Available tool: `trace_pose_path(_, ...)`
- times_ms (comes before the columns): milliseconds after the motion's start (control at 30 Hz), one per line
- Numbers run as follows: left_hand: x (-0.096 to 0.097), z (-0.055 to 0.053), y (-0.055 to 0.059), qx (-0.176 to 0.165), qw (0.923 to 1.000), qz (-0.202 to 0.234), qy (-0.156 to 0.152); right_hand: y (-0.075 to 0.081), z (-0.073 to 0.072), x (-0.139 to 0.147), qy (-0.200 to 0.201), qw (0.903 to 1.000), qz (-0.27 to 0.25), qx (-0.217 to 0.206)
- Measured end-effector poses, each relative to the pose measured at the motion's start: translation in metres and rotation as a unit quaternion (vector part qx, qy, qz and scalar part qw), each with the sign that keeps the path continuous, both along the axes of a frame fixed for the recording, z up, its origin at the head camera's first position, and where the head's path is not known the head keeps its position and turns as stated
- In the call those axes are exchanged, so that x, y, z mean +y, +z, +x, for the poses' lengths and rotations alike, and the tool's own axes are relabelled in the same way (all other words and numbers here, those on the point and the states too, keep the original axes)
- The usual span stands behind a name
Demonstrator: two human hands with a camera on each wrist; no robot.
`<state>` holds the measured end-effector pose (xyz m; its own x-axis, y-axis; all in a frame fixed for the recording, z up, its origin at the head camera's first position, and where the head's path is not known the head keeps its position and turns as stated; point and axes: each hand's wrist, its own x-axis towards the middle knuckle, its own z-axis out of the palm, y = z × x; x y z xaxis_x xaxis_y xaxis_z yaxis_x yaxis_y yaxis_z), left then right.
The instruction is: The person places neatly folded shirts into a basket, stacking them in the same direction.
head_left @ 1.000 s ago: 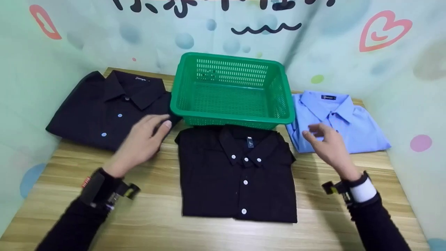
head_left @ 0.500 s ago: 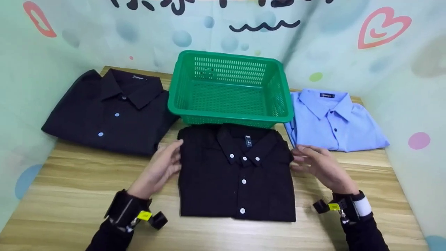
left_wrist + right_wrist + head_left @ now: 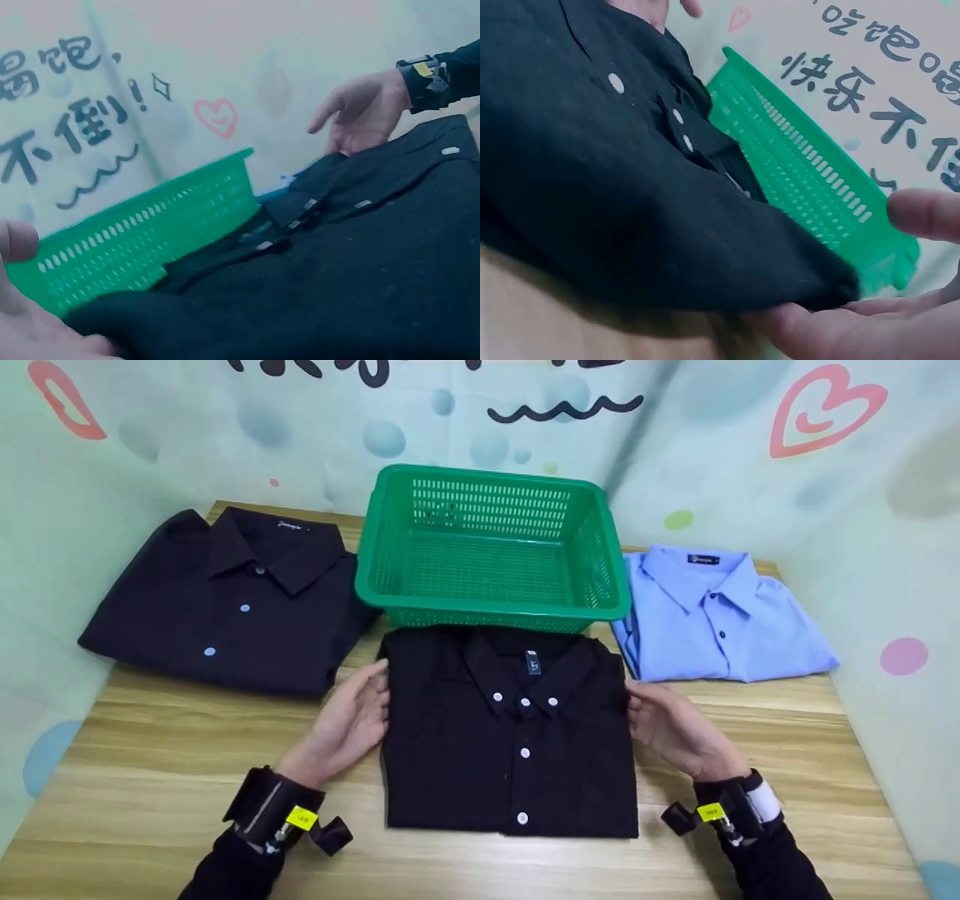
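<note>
A folded black shirt (image 3: 457, 750) with white buttons and a button-down collar lies in the middle, collar toward the basket. At its left edge is my left hand (image 3: 345, 727), palm facing inward, fingertips reaching to the fabric. My right hand (image 3: 682, 735) mirrors it at the right edge. In the right wrist view, the right fingers (image 3: 810, 330) lie under the shirt's edge while the thumb (image 3: 922, 214) stays raised off the cloth. The left wrist view shows the left thumb (image 3: 19, 241) apart from the fabric too; its fingertips are partly hidden by the shirt.
A green plastic basket (image 3: 491, 613) stands just behind the black shirt. Another folded dark shirt (image 3: 172, 600) lies at the left, and a folded light blue shirt (image 3: 675, 637) at the right. The wooden table (image 3: 450, 870) is enclosed by a printed backdrop (image 3: 697, 457).
Both hands have come down and inward from beside the dark shirt and the blue shirt to the side edges of the middle black shirt. In the last half second the right fingers moved to its edge.
</note>
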<state>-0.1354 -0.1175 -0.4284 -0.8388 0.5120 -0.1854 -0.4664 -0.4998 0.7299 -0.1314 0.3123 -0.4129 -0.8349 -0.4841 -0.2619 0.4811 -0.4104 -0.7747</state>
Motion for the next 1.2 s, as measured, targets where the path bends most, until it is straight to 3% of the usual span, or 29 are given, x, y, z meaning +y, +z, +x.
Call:
trace_pose_path(100, 0.004, 0.002, -0.004, 0.000, 0.9998, 0.014, -0.014, -0.003, 0.002, -0.004, 0.000, 0.9996, -0.021, -0.017)
trace_pose_path(267, 0.012, 0.008, -0.008, -0.020, 0.9998, -0.005, 0.002, -0.010, 0.004, -0.014, 0.043, 0.9972, -0.041, -0.045)
trace_pose_path(500, 0.024, 0.014, -0.009, -0.051, 0.9952, 0.022, -0.081, -0.018, 0.010, -0.032, 0.081, 0.9896, -0.035, -0.113)
trace_pose_path(1200, 0.028, 0.016, -0.013, -0.073, 0.9963, -0.018, -0.041, -0.021, 0.010, -0.034, 0.084, 0.9845, -0.022, -0.153)
